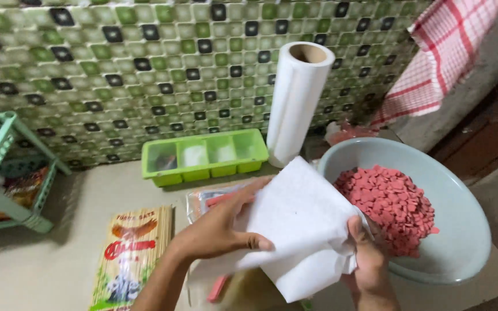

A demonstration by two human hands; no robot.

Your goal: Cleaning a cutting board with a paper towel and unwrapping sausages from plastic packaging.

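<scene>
Both of my hands hold a white plastic bag (301, 230) above the counter. My left hand (220, 227) grips its left side, thumb laid across the front. My right hand (367, 259) pinches the bag's lower right corner. Just right of the bag stands a pale blue bowl (462, 230) with a heap of small pink flat pieces (390, 204). The bag's right edge overlaps the bowl's near rim. Under my left hand lies a clear packet with something pink inside (206, 201), partly hidden.
A white roll of plastic film (296, 103) stands upright against the tiled wall. A green compartment tray (203, 155) lies beside it. A pack of wooden skewers (131, 256) rests at front left. A mint rack (4, 173) is far left. A red checked cloth (439, 57) hangs at top right.
</scene>
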